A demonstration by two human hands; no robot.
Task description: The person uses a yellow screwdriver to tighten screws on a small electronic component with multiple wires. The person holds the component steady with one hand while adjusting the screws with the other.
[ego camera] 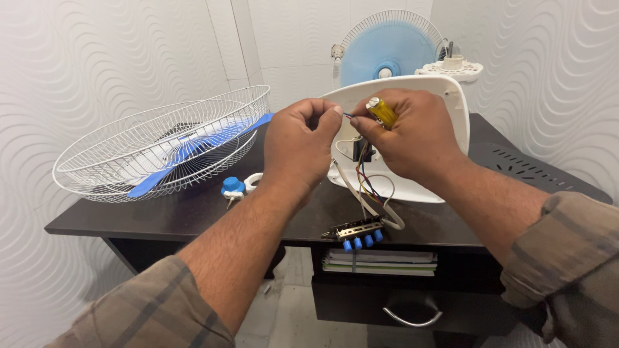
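My left hand (298,145) pinches the end of a thin wire (348,116) between thumb and fingers. My right hand (406,138) grips a yellow-handled screwdriver (382,111) and also holds the wire end close to the left fingertips. Both hands hover over a white fan base shell (451,96) tilted up on the dark desk (213,209). A bundle of coloured wires (367,187) runs down from under my hands to a switch block with blue push buttons (361,235) hanging at the desk's front edge.
A white wire fan guard (122,164) with a blue blade (193,148) in it lies at the left. A blue knob and white ring (238,187) sit beside it. A fan head with blue blades (387,48) stands at the back. Papers (380,261) and a drawer (412,303) are below.
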